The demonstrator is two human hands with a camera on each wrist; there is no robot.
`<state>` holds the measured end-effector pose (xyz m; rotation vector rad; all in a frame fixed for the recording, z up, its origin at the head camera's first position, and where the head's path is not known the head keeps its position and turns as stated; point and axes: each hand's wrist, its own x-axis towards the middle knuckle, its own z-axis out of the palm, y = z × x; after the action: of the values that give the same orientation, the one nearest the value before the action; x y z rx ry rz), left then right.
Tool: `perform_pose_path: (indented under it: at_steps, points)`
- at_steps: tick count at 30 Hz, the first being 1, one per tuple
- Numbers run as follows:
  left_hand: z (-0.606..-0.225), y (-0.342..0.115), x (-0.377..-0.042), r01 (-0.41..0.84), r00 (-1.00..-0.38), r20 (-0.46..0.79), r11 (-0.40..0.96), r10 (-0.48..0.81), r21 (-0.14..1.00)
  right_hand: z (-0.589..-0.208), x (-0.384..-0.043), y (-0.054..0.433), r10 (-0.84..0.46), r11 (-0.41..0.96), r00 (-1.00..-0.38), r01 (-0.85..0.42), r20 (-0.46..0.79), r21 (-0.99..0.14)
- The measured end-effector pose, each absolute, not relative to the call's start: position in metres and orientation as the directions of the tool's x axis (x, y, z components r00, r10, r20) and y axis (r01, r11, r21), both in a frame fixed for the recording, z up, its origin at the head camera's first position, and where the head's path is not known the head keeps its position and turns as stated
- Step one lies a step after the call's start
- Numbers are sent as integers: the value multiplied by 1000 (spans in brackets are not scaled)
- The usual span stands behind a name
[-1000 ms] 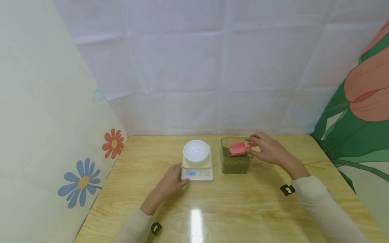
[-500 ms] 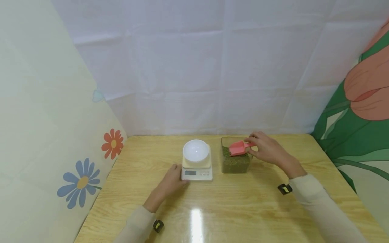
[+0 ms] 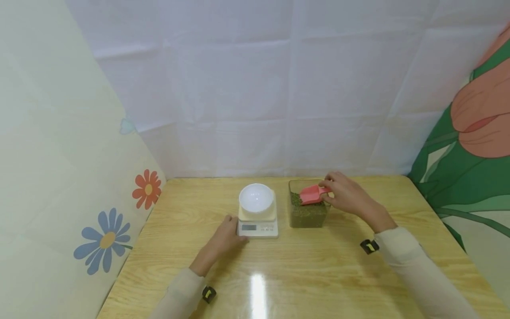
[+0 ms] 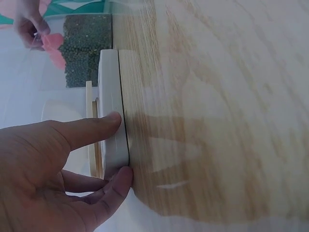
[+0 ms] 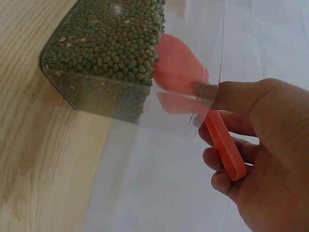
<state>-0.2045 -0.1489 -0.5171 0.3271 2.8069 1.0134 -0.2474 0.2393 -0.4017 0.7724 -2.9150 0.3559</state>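
Observation:
A white digital kitchen scale (image 3: pixel 271 232) lies on the table, bearing a white bowl (image 3: pixel 256 198) on its cream platform. My left hand (image 3: pixel 224 235) grips the scale's front left corner, thumb (image 4: pixel 99 131) along the front edge and curled fingers at the side. To the right of the scale stands a clear square container (image 3: pixel 295 182) partly filled with green mung beans (image 5: pixel 108 43). My right hand (image 3: pixel 347 195) holds a pink scoop (image 3: pixel 311 195) by its handle at the container's right rim. The scoop's blade sits inside, its tip at the beans' surface.
The wood-grain table (image 3: pixel 311 274) reaches back to a white cloth backdrop (image 3: pixel 231 88). A flower-printed panel (image 3: pixel 48 146) closes the left side, and another with large tulips (image 3: pixel 484 119) the right.
The scale's display, lit with zeros a second ago, is dark now. Both wrists have shifted slightly inward, while the scoop stays in the container and the left hand stays on the scale.

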Motion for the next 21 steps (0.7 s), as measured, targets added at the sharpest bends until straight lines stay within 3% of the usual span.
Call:
perform_pose_path:
  at_steps: [21]
  points:
    - [-519,-149,-205,144,-968,-62,735,245,663,-394,-249,234,-501,835,-850,-524,161,-168]
